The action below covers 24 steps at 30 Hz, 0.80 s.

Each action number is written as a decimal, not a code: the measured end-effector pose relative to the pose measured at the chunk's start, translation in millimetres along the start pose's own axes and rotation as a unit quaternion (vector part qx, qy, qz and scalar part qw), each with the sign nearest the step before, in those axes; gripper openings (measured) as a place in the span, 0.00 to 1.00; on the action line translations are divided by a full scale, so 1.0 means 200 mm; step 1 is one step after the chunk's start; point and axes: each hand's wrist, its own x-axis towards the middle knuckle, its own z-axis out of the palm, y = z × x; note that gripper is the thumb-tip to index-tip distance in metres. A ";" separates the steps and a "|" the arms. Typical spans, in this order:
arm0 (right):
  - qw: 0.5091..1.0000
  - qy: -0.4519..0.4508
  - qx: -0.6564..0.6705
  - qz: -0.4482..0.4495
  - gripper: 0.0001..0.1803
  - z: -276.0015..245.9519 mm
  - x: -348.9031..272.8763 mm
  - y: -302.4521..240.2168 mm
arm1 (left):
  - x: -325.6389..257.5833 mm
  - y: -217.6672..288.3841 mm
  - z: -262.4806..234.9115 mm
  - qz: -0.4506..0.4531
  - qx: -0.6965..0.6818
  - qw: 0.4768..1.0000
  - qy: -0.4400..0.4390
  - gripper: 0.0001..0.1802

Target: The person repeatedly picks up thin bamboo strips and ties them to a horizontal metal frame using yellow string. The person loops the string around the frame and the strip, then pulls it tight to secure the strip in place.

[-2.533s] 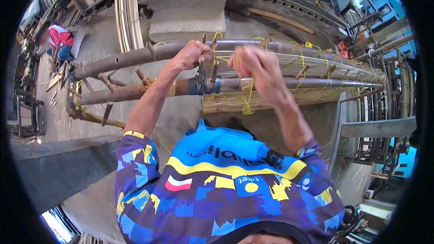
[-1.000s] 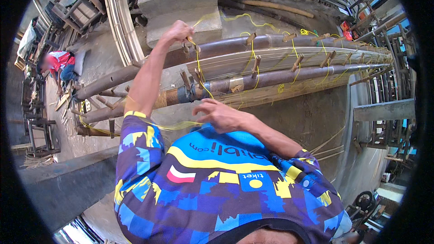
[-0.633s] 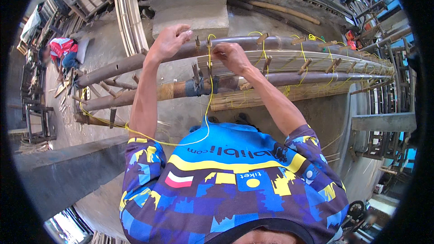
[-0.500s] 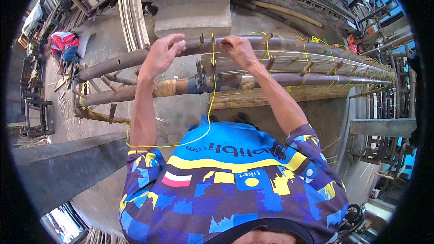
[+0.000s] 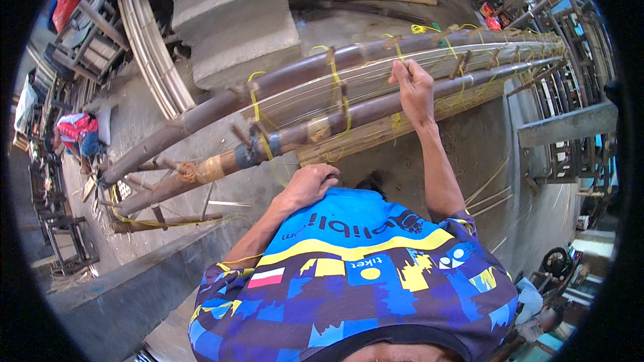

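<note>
In front of me lies a long frame of two dark poles, the far pole [image 5: 288, 79] and the near pole [image 5: 376, 108], with pale slats [image 5: 302, 97] between them. Yellow cord [image 5: 335, 80] loops around the poles at intervals, and wooden pegs [image 5: 463, 64] stick up along them. My right hand [image 5: 417, 90] is closed, raised over the near pole, close to one of the cord loops; what its fingers pinch, if anything, is hidden. Low in front of my shirt, my left hand [image 5: 312, 184] has curled fingers, just nearer than the near pole. Its grip cannot be made out.
Concrete steps [image 5: 231, 20] rise beyond the frame, beside long pale strips [image 5: 151, 47]. A low grey wall [image 5: 141, 275] runs at the near left. Another person [image 5: 80, 135] in red and white crouches at the far left. Racks [image 5: 570, 141] stand at the right.
My left hand has dropped from the far pole toward my shirt. My right hand has moved right along the frame and nearer. The view has turned, so the frame now slants upward to the right.
</note>
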 end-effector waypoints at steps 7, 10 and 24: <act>0.999 -0.022 -0.043 0.007 0.13 -0.27 -0.17 0.35 | 0.43 0.41 -0.12 0.140 -0.012 0.979 0.148 0.09; 0.999 -0.027 -0.044 0.004 0.09 -0.28 -0.25 0.45 | 0.66 0.58 -0.07 0.227 -0.018 0.968 0.109 0.09; 0.989 0.011 -0.135 0.062 0.20 -0.32 0.20 0.69 | 1.75 0.41 -0.28 -0.019 0.263 0.955 0.135 0.11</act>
